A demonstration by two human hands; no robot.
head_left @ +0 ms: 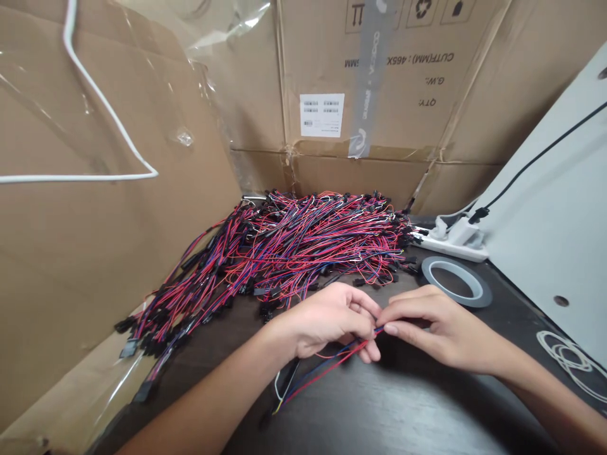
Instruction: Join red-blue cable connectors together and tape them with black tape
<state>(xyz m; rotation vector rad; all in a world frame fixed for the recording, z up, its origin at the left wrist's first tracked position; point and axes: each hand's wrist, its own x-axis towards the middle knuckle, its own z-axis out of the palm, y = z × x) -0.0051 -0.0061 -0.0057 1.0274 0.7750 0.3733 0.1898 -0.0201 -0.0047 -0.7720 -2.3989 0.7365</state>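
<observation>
On the dark table, near edge, centre: both hands meeting fingertip to fingertip over a thin wire bundle.
Left hand [327,319]: palm down, fingers curled narrow, thumb and forefinger pinched on the thin red, blue and black wire lead [327,370] at its upper end.
Right hand [439,325]: palm down, fingers stretched toward the left hand, fingertips closed on the same wire lead right beside the left fingertips.
Wire lead: running from the pinch down and to the left across the dark wooden tabletop [403,411], passing under the left wrist; lower end with a pale tip lying on the table near the left forearm.
Heap of red, blue and black wire leads with black connectors [294,246]: just beyond the hands, spread wide from the table's left edge to the back right; nearest strands close to the left knuckles, whether touching cannot be told.
Grey ring-shaped roll of tape [456,281]: flat on the table, just beyond the right hand, apart from it.
White power strip [455,243]: behind the tape roll, at the heap's right end, a black cable plugged in and rising to the right.
Coil of white cord [566,357]: on the table at the far right, near the right forearm.
Brown cardboard boxes [408,82]: walling the table at the back and left, clear plastic film draped over the left one.
White printed label [322,115]: stuck on the back box.
Pale grey panel [559,208]: leaning at the right side.
</observation>
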